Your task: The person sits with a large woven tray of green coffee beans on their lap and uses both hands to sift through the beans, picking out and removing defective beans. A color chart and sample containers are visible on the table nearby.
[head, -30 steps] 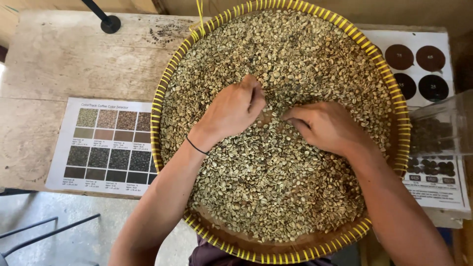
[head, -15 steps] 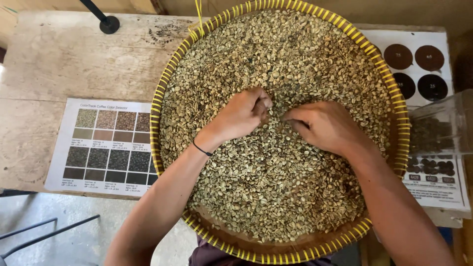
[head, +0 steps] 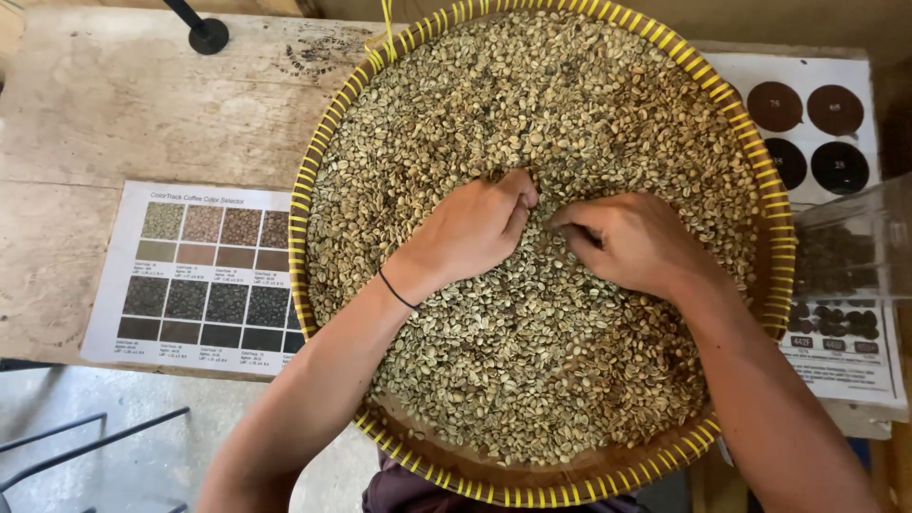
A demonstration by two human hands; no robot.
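While the tray (head: 774,237) stays put, the left hand (head: 472,228) has slid toward the right hand (head: 632,237) at frame centre, both pinching beans (head: 532,351), fingertips almost touching.

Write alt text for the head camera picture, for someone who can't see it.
Seen from above, a person's left hand and right hand rest close together on pale green beans that fill a round woven tray with a yellow rim. The tray sits on a worn wooden table, over a printed colour chart.
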